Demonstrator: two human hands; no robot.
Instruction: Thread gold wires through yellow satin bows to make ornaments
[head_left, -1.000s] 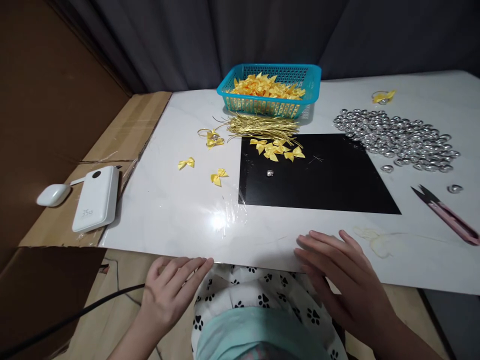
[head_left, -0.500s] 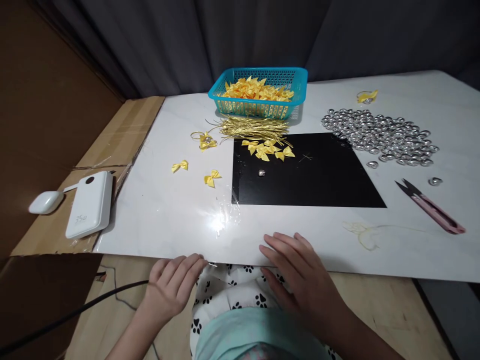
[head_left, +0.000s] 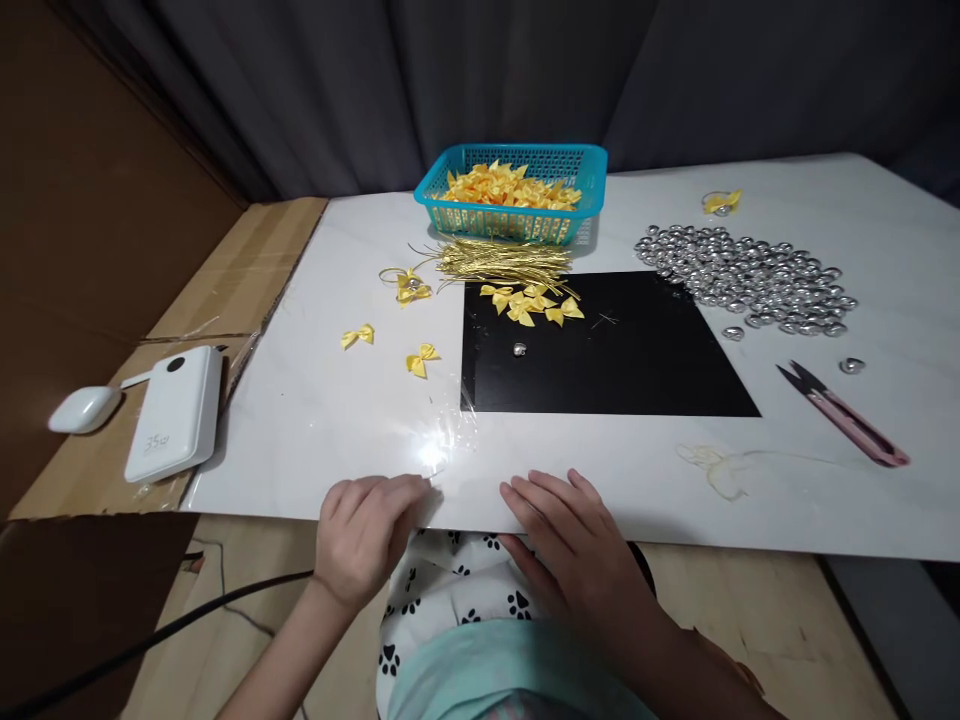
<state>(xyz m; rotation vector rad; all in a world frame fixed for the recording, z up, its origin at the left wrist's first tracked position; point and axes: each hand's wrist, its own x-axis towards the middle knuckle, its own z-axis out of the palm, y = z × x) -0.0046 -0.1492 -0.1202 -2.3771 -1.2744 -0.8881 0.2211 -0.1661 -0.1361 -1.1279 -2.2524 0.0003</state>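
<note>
My left hand (head_left: pixel 365 535) is at the table's front edge, fingers closed in a pinch. A thin pale line shows by its fingertips, too fine to name. My right hand (head_left: pixel 574 540) lies palm down over the same edge, its fingers stretched out and slightly apart, holding nothing. Ahead of my hands is a black sheet (head_left: pixel 600 375) with several yellow ribbon bows (head_left: pixel 523 308), one silver heart bead (head_left: pixel 519 350) and a few thin, crossed slivers (head_left: pixel 606 320). Two loose bows (head_left: pixel 424 359) lie left of the sheet. A tangle of pale yellow thread (head_left: pixel 724 470) rests right of my right hand.
A blue basket (head_left: pixel 510 212) of bows stands at the back, behind a bundle of gold wire ties (head_left: pixel 502 262). Many silver beads (head_left: pixel 750 280) and pink thread snips (head_left: pixel 855 425) lie right. Assembled bows sit left (head_left: pixel 412 288) and far right. A white power bank (head_left: pixel 176 415) rests on cardboard.
My left hand has risen from the table edge onto the tabletop, moving slightly right. My right hand has shifted a little left, still flat. The view has tilted slightly.
</note>
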